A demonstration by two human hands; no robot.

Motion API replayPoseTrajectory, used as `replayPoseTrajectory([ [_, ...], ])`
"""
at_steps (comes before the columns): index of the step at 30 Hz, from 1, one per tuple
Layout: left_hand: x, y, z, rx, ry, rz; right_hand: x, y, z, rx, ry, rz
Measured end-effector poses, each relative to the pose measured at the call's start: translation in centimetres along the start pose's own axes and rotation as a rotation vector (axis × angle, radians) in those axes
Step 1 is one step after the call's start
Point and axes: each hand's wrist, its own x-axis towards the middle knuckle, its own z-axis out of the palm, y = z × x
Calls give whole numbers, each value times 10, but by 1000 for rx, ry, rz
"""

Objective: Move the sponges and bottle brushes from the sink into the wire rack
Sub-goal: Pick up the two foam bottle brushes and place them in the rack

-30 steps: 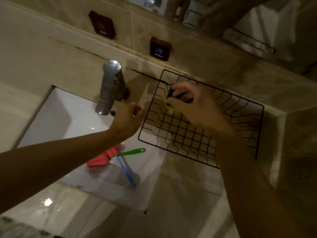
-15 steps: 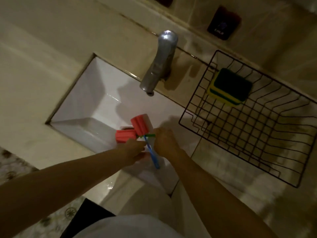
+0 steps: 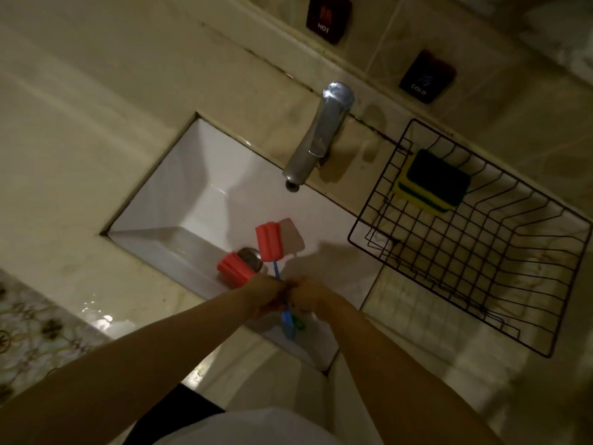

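Two bottle brushes with red foam heads are over the white sink. The blue-handled brush stands upright. The other brush tilts left, its head next to the drain. My left hand and my right hand are pressed together, closed around both handles. A blue handle end and a green handle end stick out below the hands. I cannot tell which hand holds which handle. Stacked yellow-and-green sponges lie in the far left corner of the black wire rack.
A chrome tap reaches over the sink's far edge. Hot and cold labels sit on the wall behind. The rack rests on the beige counter to the right of the sink. A patterned floor shows at lower left.
My right hand left the sponges in the rack and came down to the sink. Both hands closed on the brush handles, and the brush heads rose off the basin floor.
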Motion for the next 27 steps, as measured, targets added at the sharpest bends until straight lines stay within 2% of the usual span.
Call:
replayPoseTrajectory([
  [5, 1, -14, 1, -43, 123, -1, -17, -2, 15, 149, 231, 3],
  [8, 9, -18, 0, -28, 193, -23, -26, 10, 16, 275, 331, 68],
  [13, 14, -21, 3, 173, 200, -41, -50, 21, 7, 282, 328, 37],
  [18, 1, -17, 8, 275, 210, 134, -93, 13, -8, 253, 327, -63],
  [24, -63, -9, 32, 35, 76, 261, -169, -6, -49, 242, 430, -300],
  [27, -98, 3, 49, 35, -47, 393, -194, -2, -75, 293, 543, -307],
])
